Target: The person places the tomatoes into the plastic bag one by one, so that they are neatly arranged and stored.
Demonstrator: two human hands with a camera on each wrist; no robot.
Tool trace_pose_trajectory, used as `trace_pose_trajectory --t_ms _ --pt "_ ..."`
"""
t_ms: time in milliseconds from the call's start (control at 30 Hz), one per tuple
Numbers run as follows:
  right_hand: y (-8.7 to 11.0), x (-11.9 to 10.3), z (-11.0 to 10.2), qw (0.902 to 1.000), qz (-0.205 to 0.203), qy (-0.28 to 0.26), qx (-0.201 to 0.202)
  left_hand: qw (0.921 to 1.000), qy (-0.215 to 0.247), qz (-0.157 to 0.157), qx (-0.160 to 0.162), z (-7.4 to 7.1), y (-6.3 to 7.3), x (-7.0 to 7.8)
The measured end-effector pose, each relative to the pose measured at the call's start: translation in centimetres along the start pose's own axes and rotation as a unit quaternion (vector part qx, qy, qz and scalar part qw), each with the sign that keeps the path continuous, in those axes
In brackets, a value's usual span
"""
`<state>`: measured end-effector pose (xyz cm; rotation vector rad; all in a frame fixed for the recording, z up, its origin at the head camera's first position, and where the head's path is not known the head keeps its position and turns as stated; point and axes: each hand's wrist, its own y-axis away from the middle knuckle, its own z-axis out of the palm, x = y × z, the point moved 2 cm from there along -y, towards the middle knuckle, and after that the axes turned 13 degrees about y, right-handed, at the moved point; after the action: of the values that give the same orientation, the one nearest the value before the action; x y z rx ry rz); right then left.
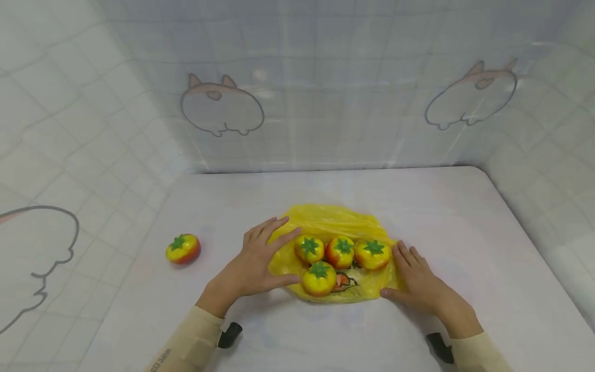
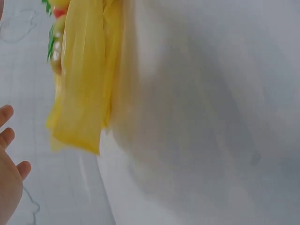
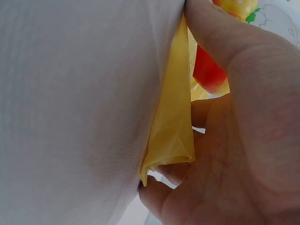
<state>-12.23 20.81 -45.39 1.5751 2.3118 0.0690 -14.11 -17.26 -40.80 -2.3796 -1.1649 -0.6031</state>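
A yellow plastic bag lies spread flat on the white table. On it sit several yellow-and-red toy tomatoes with green star-shaped tops, three in a row and one nearer the front. My left hand is over the bag's left edge, fingers spread and thumb toward the front tomato; nothing is in its grasp. At the bag's right edge, my right hand lies with fingers extended, the thumb near the front corner. In the right wrist view the bag's edge runs alongside that hand's palm and fingers.
Another toy tomato lies apart on the left of the table. White tiled-pattern curtains with cartoon animal drawings stand behind and at both sides. Black straps show at the wrists.
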Motion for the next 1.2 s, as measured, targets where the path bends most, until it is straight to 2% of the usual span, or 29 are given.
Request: trace_pose_trajectory --t_ms 267,433,700,867,1200 --pt "0.6 0.4 0.8 0.9999 -0.008 0.001 0.014 0.9995 -0.007 -0.029 0.013 -1.3 1.5 -1.6" --pt "0.9 0.9 0.8 0.9999 -0.002 0.006 0.009 0.9978 -0.004 -0.061 0.026 -2.3 2.3 -2.7" --pt "-0.2 0.6 0.5 0.9998 -0.017 0.009 0.000 0.9902 -0.014 -0.111 0.084 -5.1 5.2 -4.6" --pt "-0.3 0.4 0.3 0.9997 -0.021 0.011 0.005 0.9877 -0.009 -0.115 0.105 -6.0 6.3 -5.6" --pt "-0.1 0.4 0.3 0.9996 -0.025 0.010 0.012 0.9859 -0.010 -0.115 0.121 -7.0 7.8 -7.8"
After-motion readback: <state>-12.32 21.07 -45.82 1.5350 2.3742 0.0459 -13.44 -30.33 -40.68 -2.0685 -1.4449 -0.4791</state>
